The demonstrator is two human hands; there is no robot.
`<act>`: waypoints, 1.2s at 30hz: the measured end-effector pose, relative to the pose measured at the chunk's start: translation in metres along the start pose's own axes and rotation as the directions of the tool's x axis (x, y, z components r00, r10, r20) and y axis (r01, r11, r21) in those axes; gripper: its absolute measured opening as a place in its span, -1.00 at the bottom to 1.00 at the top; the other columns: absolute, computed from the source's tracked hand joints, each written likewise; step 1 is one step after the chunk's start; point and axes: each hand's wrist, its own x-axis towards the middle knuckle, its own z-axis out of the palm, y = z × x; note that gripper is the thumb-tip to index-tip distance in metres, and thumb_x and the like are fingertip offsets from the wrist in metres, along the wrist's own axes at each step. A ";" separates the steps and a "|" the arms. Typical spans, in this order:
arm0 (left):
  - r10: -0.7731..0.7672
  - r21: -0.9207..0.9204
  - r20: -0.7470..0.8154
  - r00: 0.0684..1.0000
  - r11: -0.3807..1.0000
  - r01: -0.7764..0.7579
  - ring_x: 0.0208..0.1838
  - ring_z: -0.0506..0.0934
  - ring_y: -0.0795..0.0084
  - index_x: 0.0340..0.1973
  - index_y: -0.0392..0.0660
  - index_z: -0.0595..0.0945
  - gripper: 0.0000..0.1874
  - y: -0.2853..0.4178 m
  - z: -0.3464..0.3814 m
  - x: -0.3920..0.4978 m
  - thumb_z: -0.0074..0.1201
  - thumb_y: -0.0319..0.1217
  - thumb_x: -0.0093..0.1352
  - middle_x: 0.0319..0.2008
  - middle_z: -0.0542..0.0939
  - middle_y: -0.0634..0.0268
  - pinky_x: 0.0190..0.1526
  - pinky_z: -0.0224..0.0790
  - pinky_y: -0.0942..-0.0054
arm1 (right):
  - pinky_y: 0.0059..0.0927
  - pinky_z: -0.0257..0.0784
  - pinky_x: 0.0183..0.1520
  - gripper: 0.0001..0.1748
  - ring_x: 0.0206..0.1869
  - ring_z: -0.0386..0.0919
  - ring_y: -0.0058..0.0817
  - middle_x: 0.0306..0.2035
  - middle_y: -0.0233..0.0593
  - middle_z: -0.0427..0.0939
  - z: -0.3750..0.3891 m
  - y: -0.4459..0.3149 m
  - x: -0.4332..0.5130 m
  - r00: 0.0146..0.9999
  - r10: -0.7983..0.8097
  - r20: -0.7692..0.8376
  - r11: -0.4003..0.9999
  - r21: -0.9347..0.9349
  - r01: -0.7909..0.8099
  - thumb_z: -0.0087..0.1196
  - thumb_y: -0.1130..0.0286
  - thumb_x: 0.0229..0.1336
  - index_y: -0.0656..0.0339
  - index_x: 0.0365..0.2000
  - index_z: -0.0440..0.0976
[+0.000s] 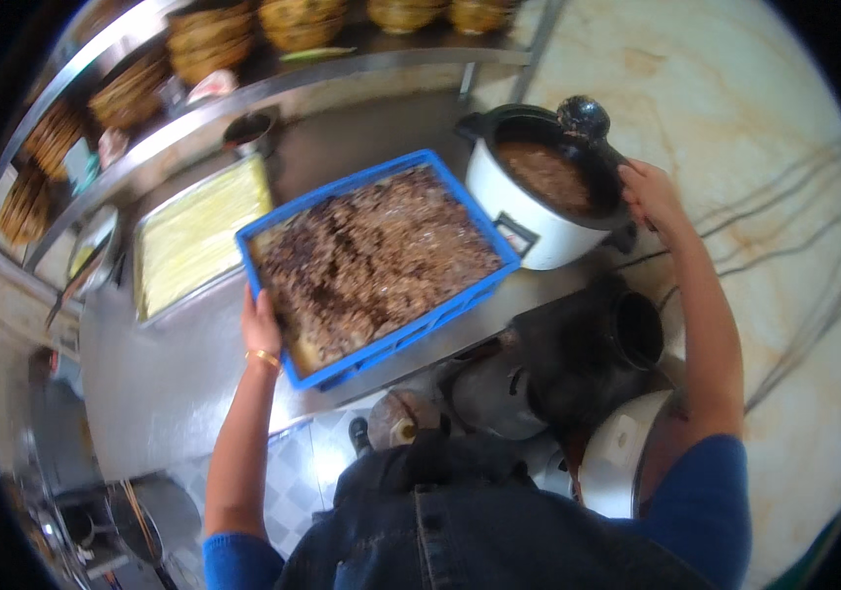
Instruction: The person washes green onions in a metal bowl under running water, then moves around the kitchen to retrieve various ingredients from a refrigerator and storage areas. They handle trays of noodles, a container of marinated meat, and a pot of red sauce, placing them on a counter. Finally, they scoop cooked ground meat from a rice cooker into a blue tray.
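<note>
My left hand (261,321) grips the left side of a blue plastic crate (406,324), which is tilted over the steel counter. A lumpy brown food mass (383,258) fills the crate. To its right, my right hand (649,193) holds the handle of a black ladle (584,118) over the rim of a white electric cooker (538,240). Brown food or liquid (546,177) lies inside the cooker. The ladle's bowl is raised above the pot's far rim; whether anything is in it cannot be told.
A shallow metal tray (195,240) with a pale yellow layer stands behind the crate on the steel counter (147,383). Stacked baskets (210,40) fill the shelf above. A dark pot (249,133) stands at the back. Black equipment (590,332) and cables are at right.
</note>
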 end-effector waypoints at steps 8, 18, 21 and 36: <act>0.052 -0.112 -0.015 0.999 0.992 -0.053 0.00 0.39 0.10 0.07 -0.37 0.22 -0.52 -0.020 0.005 0.006 -0.21 -0.32 0.33 -0.08 0.41 -0.14 -0.01 0.18 0.41 | -0.22 0.33 -0.35 -0.64 -0.39 0.46 -0.11 -0.50 0.04 0.47 0.123 -0.047 -0.025 0.679 -0.529 0.509 0.644 -0.280 0.712 -0.08 0.29 0.03 0.33 -0.20 0.38; -0.009 -0.043 -0.081 0.997 0.999 0.006 -0.08 0.38 -0.02 0.09 -0.34 0.20 -0.51 -0.012 0.009 -0.002 -0.21 -0.31 0.33 -0.16 0.40 -0.18 -0.04 0.19 0.30 | -0.52 0.17 -0.79 -0.76 -0.86 0.21 -0.64 -0.82 -0.33 0.27 0.221 -0.085 0.008 0.561 -0.019 0.828 0.914 -0.213 0.345 -0.14 0.32 0.12 0.33 -0.42 0.31; 0.028 -0.009 -0.094 0.995 1.000 -0.029 -0.08 0.37 -0.02 0.10 -0.32 0.19 -0.51 -0.012 0.010 -0.003 -0.22 -0.31 0.33 -0.15 0.39 -0.17 -0.02 0.17 0.30 | -0.59 0.10 -0.80 -0.75 -0.87 0.13 -0.69 -0.81 -0.40 0.23 0.229 -0.082 0.001 0.504 0.056 0.862 0.984 -0.132 0.116 -0.22 0.39 0.15 0.36 -0.25 0.31; -0.043 -0.054 -0.044 0.998 0.998 0.040 -0.09 0.33 0.04 0.13 -0.30 0.14 -0.50 -0.004 0.007 -0.008 -0.28 -0.29 0.35 -0.16 0.36 -0.11 0.01 0.13 0.32 | -0.58 0.15 -0.79 -0.90 -0.85 0.20 -0.68 -0.80 -0.44 0.21 0.244 -0.093 -0.018 0.334 -0.038 0.942 0.999 0.029 0.031 -0.22 0.44 0.13 0.25 -0.46 0.20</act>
